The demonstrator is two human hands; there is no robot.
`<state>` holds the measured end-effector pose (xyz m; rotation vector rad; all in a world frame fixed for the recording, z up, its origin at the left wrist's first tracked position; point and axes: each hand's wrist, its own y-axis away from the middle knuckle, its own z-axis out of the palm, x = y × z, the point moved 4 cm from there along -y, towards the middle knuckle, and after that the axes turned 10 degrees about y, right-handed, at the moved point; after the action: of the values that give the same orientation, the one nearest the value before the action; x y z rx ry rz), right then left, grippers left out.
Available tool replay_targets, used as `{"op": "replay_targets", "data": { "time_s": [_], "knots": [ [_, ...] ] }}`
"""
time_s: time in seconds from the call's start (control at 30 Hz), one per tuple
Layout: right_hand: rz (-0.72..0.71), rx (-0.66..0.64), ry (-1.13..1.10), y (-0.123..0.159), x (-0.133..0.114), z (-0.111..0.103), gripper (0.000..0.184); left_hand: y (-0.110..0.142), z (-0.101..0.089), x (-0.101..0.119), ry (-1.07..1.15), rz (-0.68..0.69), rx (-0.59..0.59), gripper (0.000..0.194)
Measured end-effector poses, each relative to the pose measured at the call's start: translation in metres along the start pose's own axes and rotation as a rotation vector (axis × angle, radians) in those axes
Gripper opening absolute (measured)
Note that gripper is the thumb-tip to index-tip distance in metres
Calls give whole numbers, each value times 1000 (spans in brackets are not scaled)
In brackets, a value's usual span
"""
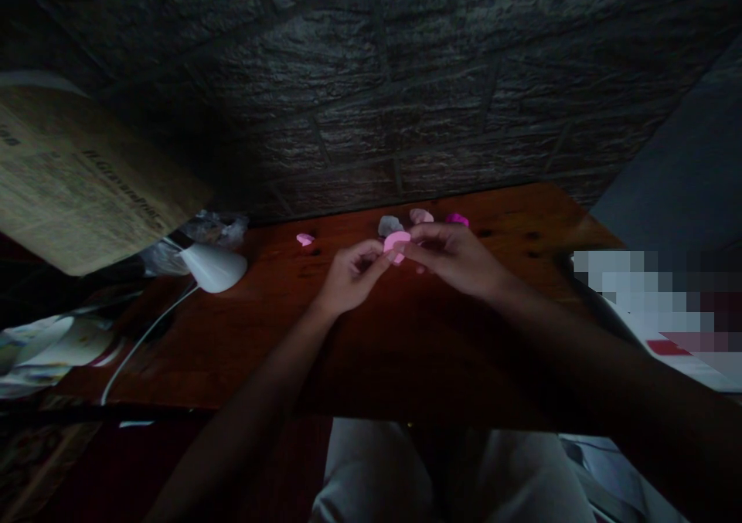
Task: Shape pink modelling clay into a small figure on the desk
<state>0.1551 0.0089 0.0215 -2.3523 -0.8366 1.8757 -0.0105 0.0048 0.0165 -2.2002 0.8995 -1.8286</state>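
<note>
Between my two hands is a flattened, rounded piece of pink modelling clay, held above the wooden table. My left hand pinches its left side with thumb and fingers. On its right side, the thumb and fingers of my right hand close on the same piece. Just behind lie a grey-white lump, a pale pink lump and a magenta lump, the last partly covered by my right hand. A small pink lump rests apart, farther left.
The brown table meets a dark stone-patterned wall. At left are a white lamp with its cord, crumpled clear plastic, a printed paper sheet and a white cup-like container. A blurred-out area lies at right.
</note>
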Motion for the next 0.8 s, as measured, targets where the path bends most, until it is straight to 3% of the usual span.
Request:
{"op": "replay_targets", "data": {
  "time_s": [0.17,0.33,0.57,0.8],
  "knots": [
    [-63,12,-39,0,-2,-1,26,0,-6,-3,-43,34,84,18],
    [-133,101,31,0,-3,-9,15,-2,-3,-7,117,-125,-8,26],
    [-194,117,88,1,-1,-7,13,-3,-2,-10,473,-321,114,42],
    [-62,144,9,1,-6,-9,16,-1,-1,-5,329,-264,33,31]
  ]
}}
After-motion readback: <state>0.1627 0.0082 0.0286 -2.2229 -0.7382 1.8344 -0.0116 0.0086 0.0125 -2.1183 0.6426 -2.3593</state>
